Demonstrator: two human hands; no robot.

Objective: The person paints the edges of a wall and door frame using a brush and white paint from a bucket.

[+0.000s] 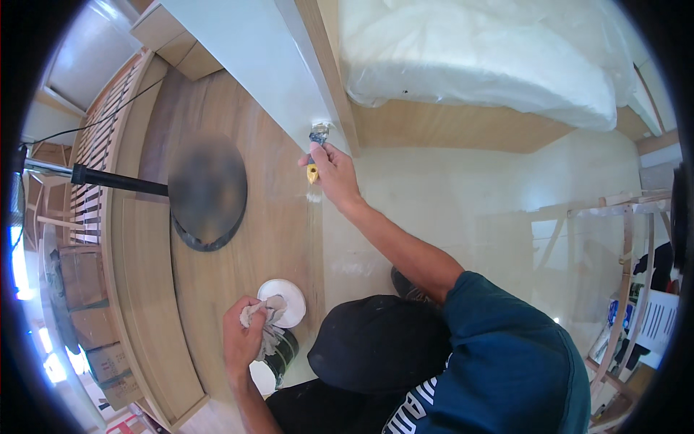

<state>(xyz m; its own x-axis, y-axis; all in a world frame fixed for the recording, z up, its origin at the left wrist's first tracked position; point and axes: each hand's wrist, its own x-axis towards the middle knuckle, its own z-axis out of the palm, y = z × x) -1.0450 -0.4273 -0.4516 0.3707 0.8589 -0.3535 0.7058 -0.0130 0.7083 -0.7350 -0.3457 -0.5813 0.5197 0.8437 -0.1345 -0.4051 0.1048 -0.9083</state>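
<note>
My right hand is closed around a paintbrush with a yellow handle end. The brush head meets the lower end of a white panel, beside its wood-coloured edge strip. Lower down on the left, my left hand grips a crumpled greyish-white rag. Right by that hand is a round white lid or dish. Below the rag stands a dark green can, partly covered by the cloth and hand.
A black round stand base with a pole rests on the wood-look floor at left. A slatted wooden bed frame and cardboard boxes lie beyond. Plastic-wrapped bedding is at upper right; a wooden rack stands right.
</note>
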